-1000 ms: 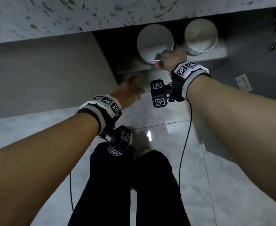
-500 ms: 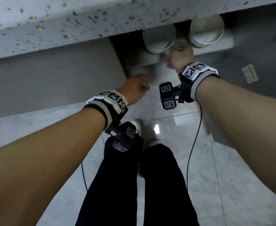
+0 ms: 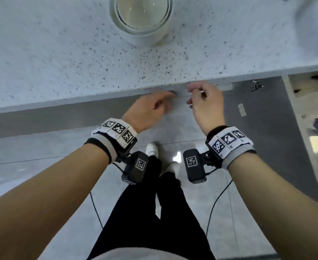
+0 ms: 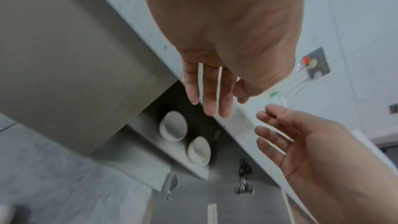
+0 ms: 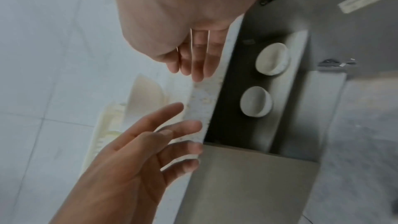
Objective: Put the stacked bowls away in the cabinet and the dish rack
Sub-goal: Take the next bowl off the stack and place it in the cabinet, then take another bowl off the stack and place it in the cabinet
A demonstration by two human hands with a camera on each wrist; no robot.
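Speckled countertop point(image 3: 60, 53), glossy grey floor point(image 3: 32, 166)

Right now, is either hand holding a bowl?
No: in the left wrist view the left hand and right hand are open and empty, while two bowls sit on the cabinet shelf.

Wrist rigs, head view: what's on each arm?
Bare forearms, no sleeves. Left hand and right hand each wear a grey-and-white wristband with black-and-white square markers, over a black cuff. A black camera box with a marker hangs under each wrist, trailing a thin black cable.
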